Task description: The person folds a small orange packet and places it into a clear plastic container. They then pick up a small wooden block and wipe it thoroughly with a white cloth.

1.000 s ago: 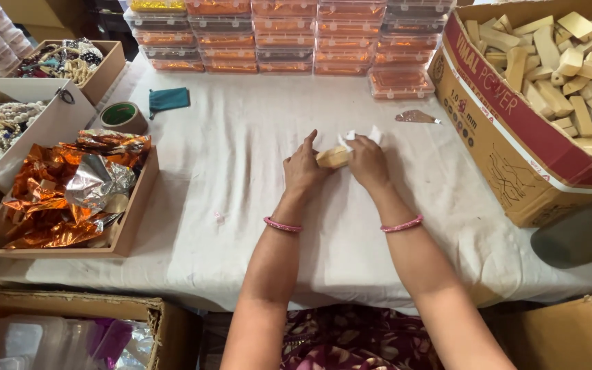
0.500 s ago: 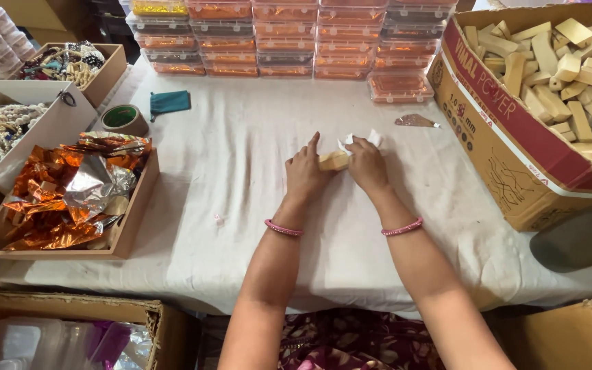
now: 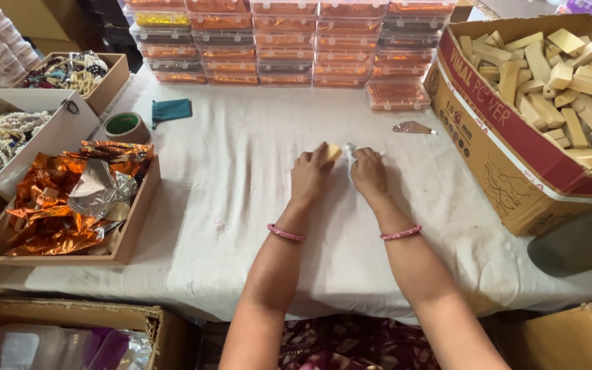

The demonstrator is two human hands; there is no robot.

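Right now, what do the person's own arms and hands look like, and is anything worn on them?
Both forearms are bare, with no sleeves showing in the head view. The left hand and the right hand wear no gloves. Each wrist carries one thin pink bangle: the left bangle and the right bangle. No rings or watch can be made out.

Arms: bare, no sleeves | left hand (image 3: 310,177): pink bangle (image 3: 286,233) at wrist | right hand (image 3: 369,175): matching pink bangle (image 3: 400,233) | lap: dark maroon patterned garment (image 3: 358,349)
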